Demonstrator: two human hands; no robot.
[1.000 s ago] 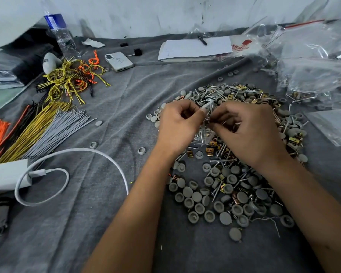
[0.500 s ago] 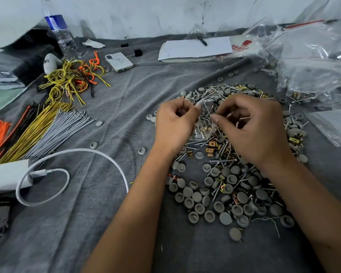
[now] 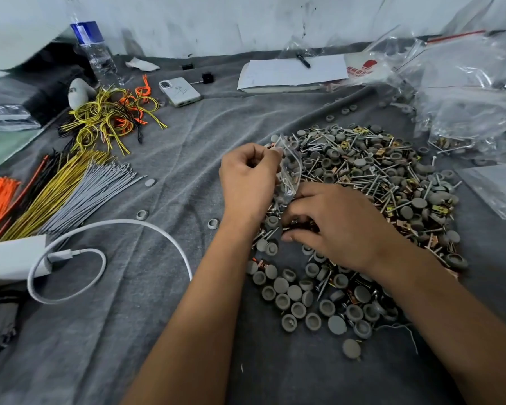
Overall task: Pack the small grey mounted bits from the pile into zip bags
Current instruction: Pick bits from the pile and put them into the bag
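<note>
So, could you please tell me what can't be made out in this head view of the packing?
- What the right hand picks from the pile: hidden under its curled fingers.
- How many pieces the small zip bag in the left hand holds: clear plastic, too small, partly behind the hand.
- Printing on the white bag: too small and crumpled.
- Water bottle top: cut off by the upper edge.

A matt grey cloth (image 3: 146, 331), soft and creased, covers the worktop. The pile (image 3: 377, 182) mixes dull grey plastic-looking caps with shiny metal screws and brassy, coppery clips. The small zip bag (image 3: 289, 168) is thin, clear, glossy plastic, as are the crinkled bags (image 3: 465, 92) at the right. A smooth white cable (image 3: 146, 229) has a satin sheen. The paper pad (image 3: 292, 72) is matt white.
</note>
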